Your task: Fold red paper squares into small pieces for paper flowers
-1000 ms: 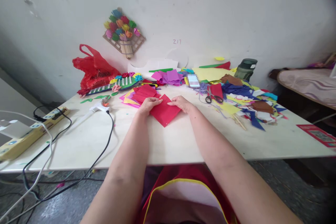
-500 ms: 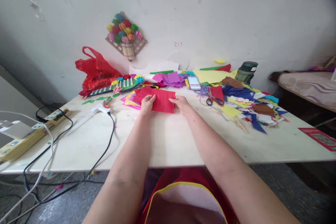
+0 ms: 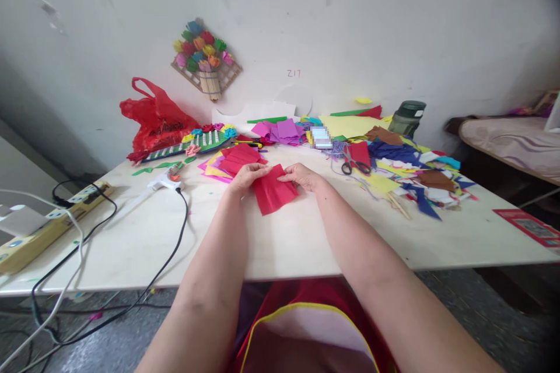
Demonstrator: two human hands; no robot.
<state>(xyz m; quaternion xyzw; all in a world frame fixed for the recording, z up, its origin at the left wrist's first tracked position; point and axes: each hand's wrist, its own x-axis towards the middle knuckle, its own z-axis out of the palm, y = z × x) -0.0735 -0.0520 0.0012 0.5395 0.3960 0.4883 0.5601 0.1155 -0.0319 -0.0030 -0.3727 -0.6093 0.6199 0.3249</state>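
Note:
A red crepe paper sheet point(image 3: 276, 193) is held over the middle of the table, tilted with its lower edge toward me. My left hand point(image 3: 250, 177) pinches its upper left part, and my right hand point(image 3: 301, 177) pinches it near the upper right edge. The fingers of both hands are closed on the paper. Just beyond my left hand lies a stack of coloured paper sheets point(image 3: 214, 170) in red, yellow and pink. Scissors point(image 3: 355, 160) with dark handles rest to the right of my right hand, partly on another red piece.
On the left are a glue gun point(image 3: 165, 182) with its black cable and a power strip point(image 3: 56, 227). A red plastic bag point(image 3: 160, 113) and paper flowers point(image 3: 192, 150) stand behind. Paper scraps point(image 3: 415, 172) and a dark green bottle point(image 3: 406, 119) occupy the right side.
The red sheet has turned from level to slanted, and its lower edge has come nearer to me. My hands have moved closer together along its upper edge.

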